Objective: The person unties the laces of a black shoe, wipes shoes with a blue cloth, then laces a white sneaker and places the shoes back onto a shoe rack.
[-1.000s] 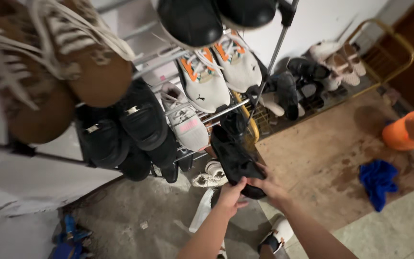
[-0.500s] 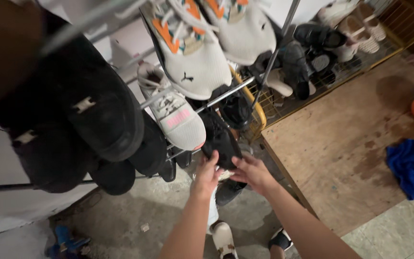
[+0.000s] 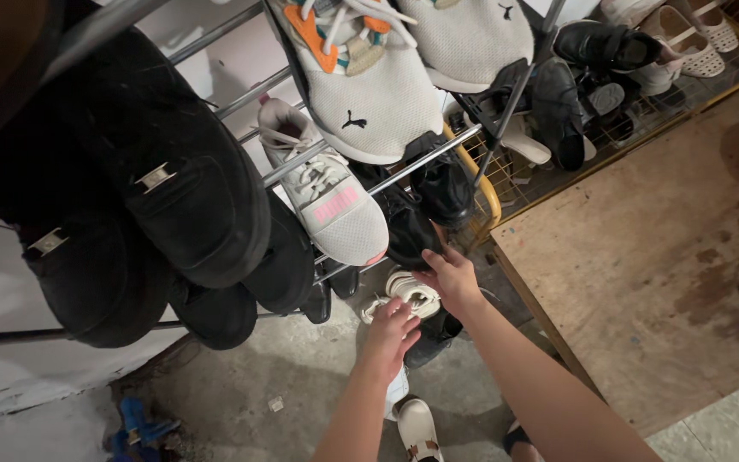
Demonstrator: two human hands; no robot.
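rack (image 3: pixel 387 181): a metal-tube shoe rack fills the upper left, its tiers crowded with black loafers, white trainers and other pairs
floor (image 3: pixel 301 376): bare grey concrete under the rack, with a wooden board to the right
black shoe (image 3: pixel 405 229): it now sits on a lower tier, just right of the white and pink trainer (image 3: pixel 335 205); a second ago it was out in front of the rack between both hands, so the placing looks done
right hand (image 3: pixel 448 275): fingers spread and loose, tips just below the black shoe's toe, no longer gripping it
left hand (image 3: pixel 393 329): lowered and come away from the shoe, fingers curled over a white sneaker (image 3: pixel 408 293) on the floor; I cannot tell whether it grips
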